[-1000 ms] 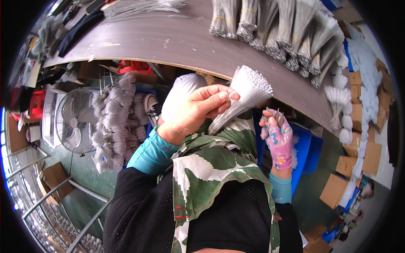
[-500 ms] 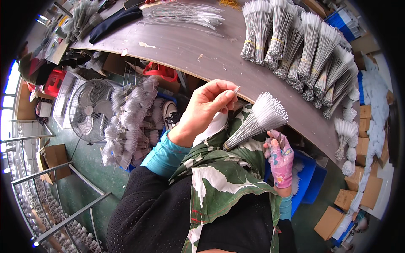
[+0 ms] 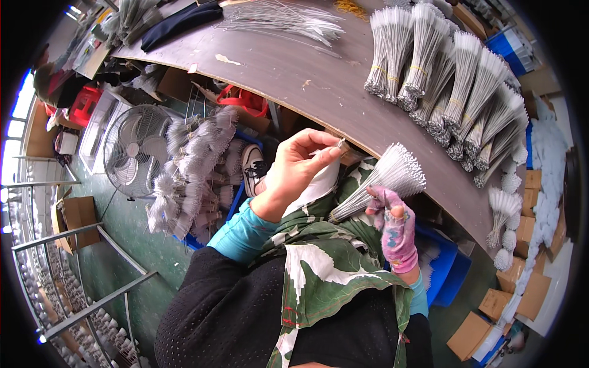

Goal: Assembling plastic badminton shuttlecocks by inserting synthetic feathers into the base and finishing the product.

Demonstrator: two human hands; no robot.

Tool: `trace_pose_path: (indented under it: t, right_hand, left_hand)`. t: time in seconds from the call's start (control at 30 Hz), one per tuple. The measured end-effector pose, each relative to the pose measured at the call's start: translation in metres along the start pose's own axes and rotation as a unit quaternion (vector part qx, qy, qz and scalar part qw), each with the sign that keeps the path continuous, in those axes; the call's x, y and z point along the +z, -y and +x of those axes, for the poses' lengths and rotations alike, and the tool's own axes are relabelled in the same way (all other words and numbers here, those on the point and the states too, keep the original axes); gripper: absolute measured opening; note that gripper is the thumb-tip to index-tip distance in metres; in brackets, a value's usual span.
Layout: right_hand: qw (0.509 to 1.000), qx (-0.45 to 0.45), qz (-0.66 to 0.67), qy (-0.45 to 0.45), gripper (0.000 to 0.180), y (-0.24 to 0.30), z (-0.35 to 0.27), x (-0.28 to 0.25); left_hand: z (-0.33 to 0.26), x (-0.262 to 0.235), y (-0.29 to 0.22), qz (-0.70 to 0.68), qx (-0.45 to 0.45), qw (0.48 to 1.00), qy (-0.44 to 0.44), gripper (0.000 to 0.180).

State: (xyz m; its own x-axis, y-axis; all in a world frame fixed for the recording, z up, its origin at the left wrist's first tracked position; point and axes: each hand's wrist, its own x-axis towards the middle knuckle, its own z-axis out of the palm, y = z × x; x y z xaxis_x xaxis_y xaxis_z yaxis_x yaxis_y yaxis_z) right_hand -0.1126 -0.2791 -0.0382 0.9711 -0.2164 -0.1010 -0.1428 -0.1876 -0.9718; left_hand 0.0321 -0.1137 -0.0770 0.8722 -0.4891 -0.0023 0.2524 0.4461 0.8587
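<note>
My bare left hand [image 3: 293, 168] is raised near the table edge, with thumb and forefinger pinched on a small pale, metallic-looking bit; its kind is too small to make out. To its right, a bundle of thin wire brushes [image 3: 383, 178] rests slanted on my camouflage-clad lap, white bristle ends fanned up and bare wire ends pointing down left. My right hand [image 3: 396, 236], in a pink patterned glove with bare fingertips, is beside the bundle's right side. Its fingers are bent but apart, with nothing visible between them; whether they touch the brushes is unclear.
Banded brush bundles [image 3: 457, 92] stand in rows on the brown table [image 3: 276, 73], near loose wires [image 3: 282, 21] and dark cloth [image 3: 181, 27]. A floor fan [image 3: 135, 150] and piled brushes [image 3: 196, 165] are at left. Blue bins [image 3: 451, 264] sit at right, cardboard boxes [image 3: 472, 334] beyond.
My right hand has moved left and up, closer to the brush bundle. My left hand keeps its pinch, its fingertips slightly lower. The whole view has shifted a little.
</note>
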Motion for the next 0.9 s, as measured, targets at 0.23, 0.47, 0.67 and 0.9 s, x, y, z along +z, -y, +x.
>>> trace_pose_path:
  t: [0.23, 0.47, 0.67, 0.9]
  right_hand:
    - [0.994, -0.058, -0.072, 0.053, 0.047, 0.009, 0.026, 0.02]
    - [0.995, -0.037, -0.044, 0.077, 0.045, 0.001, 0.031, 0.031]
    - [0.998, -0.01, -0.022, 0.05, 0.045, -0.002, 0.025, 0.024]
    - [0.975, -0.047, 0.005, -0.216, 0.028, -0.002, -0.002, -0.019]
  left_hand:
    - [-0.002, -0.038, -0.005, -0.084, -0.178, 0.975, 0.107, 0.013]
    - [0.004, -0.064, -0.006, -0.18, -0.226, 0.938, 0.193, 0.019]
    - [0.026, -0.073, -0.006, -0.132, -0.276, 0.927, 0.217, 0.02]
    - [0.146, -0.068, -0.104, 0.601, 0.331, 0.72, 0.102, 0.017]
